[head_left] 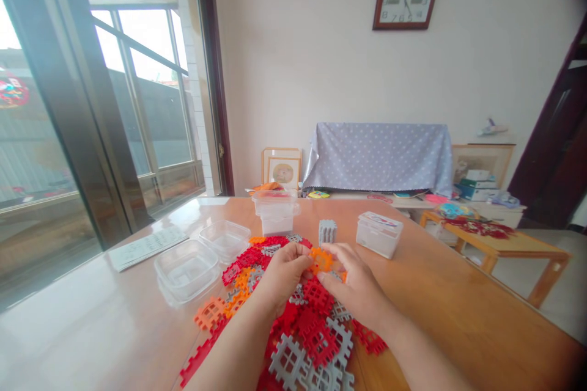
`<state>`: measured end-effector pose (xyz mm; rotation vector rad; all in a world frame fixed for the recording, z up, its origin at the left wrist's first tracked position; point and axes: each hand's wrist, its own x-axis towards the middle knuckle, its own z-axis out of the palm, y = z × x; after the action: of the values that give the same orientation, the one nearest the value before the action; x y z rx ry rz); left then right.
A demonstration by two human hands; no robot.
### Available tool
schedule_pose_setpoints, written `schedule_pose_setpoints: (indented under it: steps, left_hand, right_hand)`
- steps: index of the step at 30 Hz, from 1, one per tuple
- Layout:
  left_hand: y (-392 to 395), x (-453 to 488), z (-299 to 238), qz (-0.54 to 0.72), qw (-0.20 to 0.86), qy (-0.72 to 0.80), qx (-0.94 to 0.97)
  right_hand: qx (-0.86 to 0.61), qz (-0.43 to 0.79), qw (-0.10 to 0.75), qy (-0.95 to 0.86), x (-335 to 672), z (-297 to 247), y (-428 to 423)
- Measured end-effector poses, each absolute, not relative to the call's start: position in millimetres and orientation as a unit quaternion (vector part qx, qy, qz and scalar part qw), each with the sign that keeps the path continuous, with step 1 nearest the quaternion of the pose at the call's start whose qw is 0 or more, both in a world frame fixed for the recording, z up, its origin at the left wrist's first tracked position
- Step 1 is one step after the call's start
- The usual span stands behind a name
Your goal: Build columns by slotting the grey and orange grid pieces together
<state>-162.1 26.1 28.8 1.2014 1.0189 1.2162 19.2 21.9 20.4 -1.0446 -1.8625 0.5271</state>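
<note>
Between my two hands, above a pile of interlocking plastic tiles (316,342), is an orange interlocking tile (321,261). My left hand (290,269) has its fingers pinched together at the tile's left edge. Thumb and fingers of my right hand (351,278) close on its right side. Red, grey and orange tiles with notched edges lie loosely under and around both hands; my forearms hide part of the pile. Just beyond my fingers stands a neat stack of grey tiles (327,232).
Clear plastic tubs (187,269) and a booklet (149,247) lie at the left. Stacked clear containers (276,211) stand at the back, a lidded box (379,235) at the right. Past the wooden table (440,330) is a low bench (504,241) with red pieces on it.
</note>
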Motion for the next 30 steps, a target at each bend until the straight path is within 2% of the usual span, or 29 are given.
schedule_pose_setpoints:
  steps: [3,8,13,20,30]
  left_hand:
    - [25.4,-162.1,29.2,0.501,0.562,0.429,0.499]
    - [22.3,-161.7,35.4,0.498,0.566,0.426,0.499]
    - [22.4,-167.2,40.2,0.509,0.518,0.458,0.513]
    - [22.9,-174.9,42.7,0.506,0.504,0.461,0.527]
    - [26.4,-179.2,41.2,0.498,0.499,0.471,0.53]
  right_hand:
    - [-0.414,0.14,0.421,-0.795,23.0,23.1,21.5]
    - [-0.437,0.126,0.392,-0.8,42.7,25.1,32.2]
    - [-0.492,0.184,0.36,-0.771,84.0,13.1,56.9]
    - [-0.508,0.289,0.319,-0.746,116.9,-5.6,70.4]
    - [-0.497,0.299,0.289,-0.762,115.8,-7.0,67.9]
